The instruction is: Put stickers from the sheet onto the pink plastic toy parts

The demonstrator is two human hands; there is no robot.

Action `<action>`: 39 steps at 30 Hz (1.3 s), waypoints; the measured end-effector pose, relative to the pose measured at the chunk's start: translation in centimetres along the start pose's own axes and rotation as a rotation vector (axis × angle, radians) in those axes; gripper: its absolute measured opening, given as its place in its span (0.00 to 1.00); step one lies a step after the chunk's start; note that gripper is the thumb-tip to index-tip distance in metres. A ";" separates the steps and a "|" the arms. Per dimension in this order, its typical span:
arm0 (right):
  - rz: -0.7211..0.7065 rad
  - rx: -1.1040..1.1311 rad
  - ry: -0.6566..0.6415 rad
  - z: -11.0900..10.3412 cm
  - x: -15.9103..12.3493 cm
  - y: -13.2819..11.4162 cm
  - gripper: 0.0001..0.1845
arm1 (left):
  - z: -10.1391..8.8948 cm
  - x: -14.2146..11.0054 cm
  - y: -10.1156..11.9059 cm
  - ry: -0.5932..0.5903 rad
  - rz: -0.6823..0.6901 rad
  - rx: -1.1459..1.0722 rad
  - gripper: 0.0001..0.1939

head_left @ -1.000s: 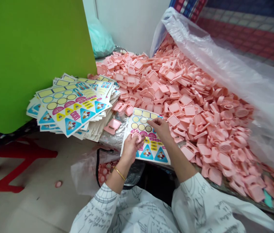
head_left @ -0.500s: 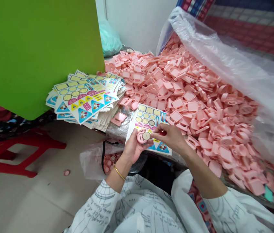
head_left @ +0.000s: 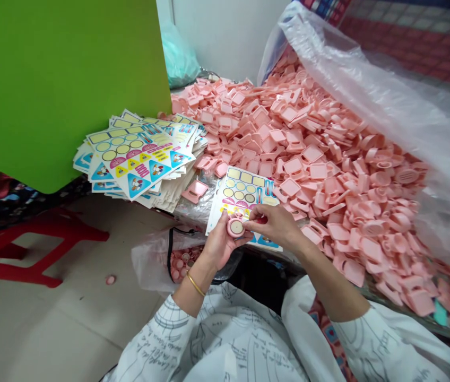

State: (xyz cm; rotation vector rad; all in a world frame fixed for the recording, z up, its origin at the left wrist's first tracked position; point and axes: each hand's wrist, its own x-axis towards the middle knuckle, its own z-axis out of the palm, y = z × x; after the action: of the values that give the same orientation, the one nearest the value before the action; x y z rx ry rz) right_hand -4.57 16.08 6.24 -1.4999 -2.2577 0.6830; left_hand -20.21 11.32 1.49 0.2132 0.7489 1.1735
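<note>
The left hand (head_left: 217, 248) curls its fingers around a round pink plastic part (head_left: 230, 228), with a cream label (head_left: 237, 228) seated in its recess, just in front of a printed sticker sheet (head_left: 244, 190). The right hand (head_left: 275, 225) brings its narrowed fingers (head_left: 252, 225) to the part's edge; whether they grip it, I cannot tell. Labelling seems the step in hand, and pressing the label flat looks called for. Loose pink plastic pieces (head_left: 308, 154) heap behind the sheet.
</note>
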 end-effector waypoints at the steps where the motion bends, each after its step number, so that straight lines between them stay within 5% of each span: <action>1: -0.009 0.000 -0.007 0.0 0.0 0.0 0.13 | 0.0 0.0 0.0 0.003 0.002 -0.001 0.20; 39: -0.060 -0.129 0.031 1.0 -0.6 0.3 0.13 | -0.6 0.1 -1.2 0.017 -0.024 0.009 0.17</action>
State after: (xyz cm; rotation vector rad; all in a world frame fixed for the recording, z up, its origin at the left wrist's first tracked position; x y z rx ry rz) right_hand -4.66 15.45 5.19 -1.4821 -2.3529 0.5014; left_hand -19.67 10.77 0.32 0.2012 0.7694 1.1502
